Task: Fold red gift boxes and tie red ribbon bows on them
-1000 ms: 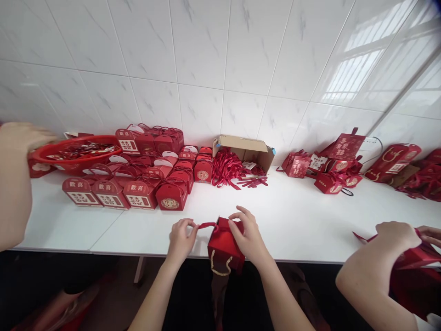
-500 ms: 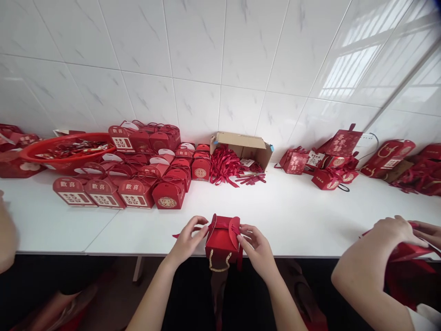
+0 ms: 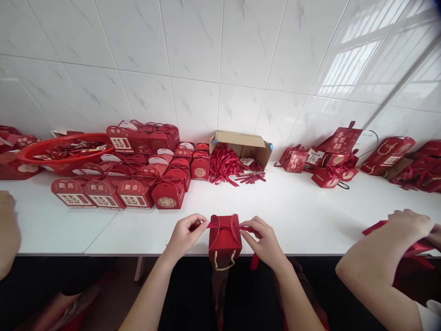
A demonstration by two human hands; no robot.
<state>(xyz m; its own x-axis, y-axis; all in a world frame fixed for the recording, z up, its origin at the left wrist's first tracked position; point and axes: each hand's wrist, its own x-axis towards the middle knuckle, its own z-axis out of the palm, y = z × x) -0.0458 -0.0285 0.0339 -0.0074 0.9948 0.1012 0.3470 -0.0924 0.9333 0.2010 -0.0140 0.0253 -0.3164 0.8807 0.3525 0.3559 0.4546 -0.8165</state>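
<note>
Place: packing workroom, hand-assembly bench for gift boxes. Evidence: long white table [image 3: 292, 216] against tiled wall [image 3: 193, 55]; rows of made-up red boxes [image 3: 138, 181], left; carton [image 3: 241, 138] spilling ribbons [image 3: 222, 165], centre; red basin [image 3: 65, 163] of what may be sweets, too small to tell; heap [image 3: 327, 170] of loose boxes, right; co-worker's arm [image 3: 375, 266] at right end, another's hand [image 3: 8, 225] at left; one box [image 3: 224, 236] at near edge, ribbon [image 3: 220, 225] across its top.
</note>
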